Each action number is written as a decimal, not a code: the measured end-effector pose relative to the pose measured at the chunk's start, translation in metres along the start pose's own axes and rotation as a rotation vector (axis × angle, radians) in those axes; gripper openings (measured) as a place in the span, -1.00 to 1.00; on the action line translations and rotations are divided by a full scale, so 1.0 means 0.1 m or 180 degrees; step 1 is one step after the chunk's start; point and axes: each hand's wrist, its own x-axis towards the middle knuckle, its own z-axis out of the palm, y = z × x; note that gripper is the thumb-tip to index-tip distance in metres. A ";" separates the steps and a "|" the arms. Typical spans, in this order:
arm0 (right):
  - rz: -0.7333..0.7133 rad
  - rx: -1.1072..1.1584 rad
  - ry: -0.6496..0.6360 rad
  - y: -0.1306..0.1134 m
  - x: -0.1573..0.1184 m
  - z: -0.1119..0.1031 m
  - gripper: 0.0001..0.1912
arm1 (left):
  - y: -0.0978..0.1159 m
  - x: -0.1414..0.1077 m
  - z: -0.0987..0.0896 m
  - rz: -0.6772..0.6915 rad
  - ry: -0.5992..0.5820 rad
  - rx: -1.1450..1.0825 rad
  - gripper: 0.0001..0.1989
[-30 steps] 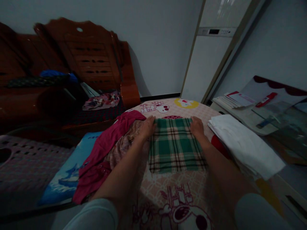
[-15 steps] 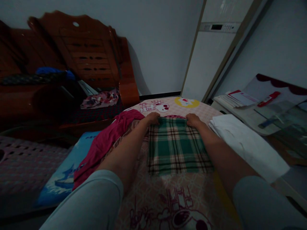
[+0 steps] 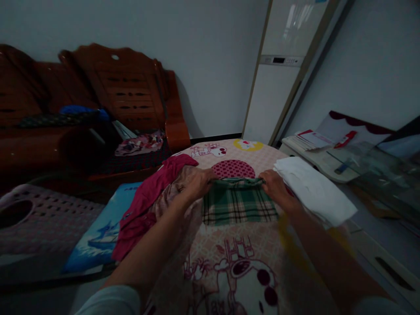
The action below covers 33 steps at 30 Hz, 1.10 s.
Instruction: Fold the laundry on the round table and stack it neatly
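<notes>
A green plaid cloth with black and cream lines lies on the round table, its far edge lifted and folding toward me. My left hand is closed on the cloth's far left corner. At the far right corner, my right hand pinches the same edge. Just beyond the lifted edge shows a dark pink patterned oval. To the left of my left hand lies a crumpled magenta garment. White folded cloth or paper sits right of my right hand.
The table has a pink printed cover. On the left are a blue picture bag, a pink woven chair back and a wooden bench. Papers lie on a side stand at right. A tall white cabinet unit stands behind.
Both hands have drawn the far edge of the plaid cloth toward me, so it bends over and the cloth looks shorter. The dark pink oval beyond it shows more. The view has shifted.
</notes>
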 end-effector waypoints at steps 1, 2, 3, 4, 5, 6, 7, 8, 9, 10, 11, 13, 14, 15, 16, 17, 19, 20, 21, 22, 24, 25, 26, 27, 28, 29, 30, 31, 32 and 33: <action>-0.0069 -0.0002 -0.0004 -0.05 -0.15 0.00 -0.75 | 0.09 -0.15 0.06 0.0063 -0.0091 -0.0045 -0.70; -0.0130 -0.0006 -0.0038 -0.09 -0.28 0.01 -0.75 | 0.18 -0.29 0.12 0.0073 -0.0218 -0.0076 -0.69; -0.0174 -0.0005 -0.0090 -0.13 -0.41 0.03 -0.73 | 0.24 -0.41 0.19 0.0071 -0.0386 -0.0090 -0.68; -0.0204 0.0010 -0.0145 -0.16 -0.53 0.06 -0.71 | 0.30 -0.52 0.25 0.0045 -0.0507 -0.0114 -0.65; -0.0231 0.0047 -0.0190 -0.18 -0.63 0.09 -0.68 | 0.34 -0.60 0.30 0.0022 -0.0589 -0.0155 -0.64; -0.0251 0.0108 -0.0211 -0.19 -0.72 0.12 -0.65 | 0.36 -0.67 0.32 0.0017 -0.0639 -0.0231 -0.65; -0.0255 0.0189 -0.0214 -0.19 -0.80 0.13 -0.63 | 0.38 -0.72 0.33 0.0027 -0.0678 -0.0340 -0.68; -0.0235 0.0282 -0.0215 -0.19 -0.86 0.13 -0.62 | 0.38 -0.75 0.31 0.0033 -0.0724 -0.0466 -0.74; -0.0181 0.0377 -0.0231 -0.18 -0.91 0.12 -0.64 | 0.38 -0.76 0.28 0.0007 -0.0784 -0.0593 -0.82; -0.0081 0.0464 -0.0266 -0.17 -0.94 0.09 -0.68 | 0.38 -0.76 0.24 -0.0066 -0.0837 -0.0696 -0.85; 0.0065 0.0539 -0.0302 -0.15 -0.96 0.06 -0.72 | 0.37 -0.75 0.20 -0.0176 -0.0843 -0.0760 -0.82; 0.0411 0.0672 -0.0316 -0.14 -0.96 -0.04 -0.75 | 0.35 -0.69 0.12 -0.0433 -0.0583 -0.0788 -0.75; 0.0560 0.0749 -0.0283 -0.14 -0.94 -0.09 -0.74 | 0.34 -0.64 0.10 -0.0520 -0.0350 -0.0768 -0.75; 0.0679 0.0832 -0.0229 -0.15 -0.90 -0.13 -0.72 | 0.34 -0.58 0.09 -0.0553 -0.0121 -0.0735 -0.76; 0.0754 0.0918 -0.0165 -0.17 -0.84 -0.17 -0.70 | 0.34 -0.51 0.10 -0.0547 0.0068 -0.0696 -0.76; 0.0788 0.0999 -0.0100 -0.19 -0.77 -0.19 -0.68 | 0.34 -0.44 0.13 -0.0513 0.0181 -0.0654 -0.75; 0.0740 0.1128 0.0001 -0.27 -0.61 -0.19 -0.63 | 0.37 -0.30 0.23 -0.0409 0.0190 -0.0554 -0.72; 0.0663 0.1176 0.0038 -0.31 -0.52 -0.15 -0.60 | 0.39 -0.24 0.31 -0.0353 0.0138 -0.0505 -0.69; 0.0557 0.1217 0.0057 -0.35 -0.43 -0.10 -0.58 | 0.41 -0.19 0.40 -0.0303 0.0073 -0.0451 -0.66; 0.0434 0.1247 0.0047 -0.39 -0.36 -0.03 -0.57 | 0.43 -0.15 0.49 -0.0266 0.0009 -0.0387 -0.63; 0.0199 0.1237 -0.0077 -0.45 -0.27 0.15 -0.55 | 0.44 -0.12 0.68 -0.0225 -0.0137 -0.0204 -0.56; 0.0118 0.1181 -0.0168 -0.48 -0.26 0.24 -0.54 | 0.43 -0.12 0.76 -0.0211 -0.0219 -0.0083 -0.52; 0.0074 0.1089 -0.0262 -0.49 -0.26 0.34 -0.54 | 0.42 -0.13 0.83 -0.0200 -0.0298 0.0045 -0.49; 0.0066 0.0977 -0.0342 -0.51 -0.28 0.42 -0.53 | 0.40 -0.14 0.88 -0.0186 -0.0367 0.0163 -0.47; 0.0086 0.0861 -0.0397 -0.51 -0.32 0.50 -0.52 | 0.38 -0.16 0.92 -0.0171 -0.0415 0.0259 -0.45; 0.0119 0.0761 -0.0424 -0.52 -0.36 0.55 -0.50 | 0.37 -0.18 0.93 -0.0150 -0.0449 0.0327 -0.45; 0.0148 0.0688 -0.0428 -0.53 -0.39 0.59 -0.49 | 0.36 -0.19 0.94 -0.0132 -0.0465 0.0367 -0.44; 0.0165 0.0645 -0.0418 -0.53 -0.42 0.61 -0.48 | 0.36 -0.20 0.94 -0.0120 -0.0467 0.0392 -0.44; 0.0162 0.0625 -0.0407 -0.53 -0.44 0.62 -0.48 | 0.36 -0.21 0.93 -0.0109 -0.0455 0.0412 -0.43; 0.0146 0.0611 -0.0397 -0.54 -0.45 0.61 -0.47 | 0.36 -0.21 0.92 -0.0097 -0.0435 0.0432 -0.42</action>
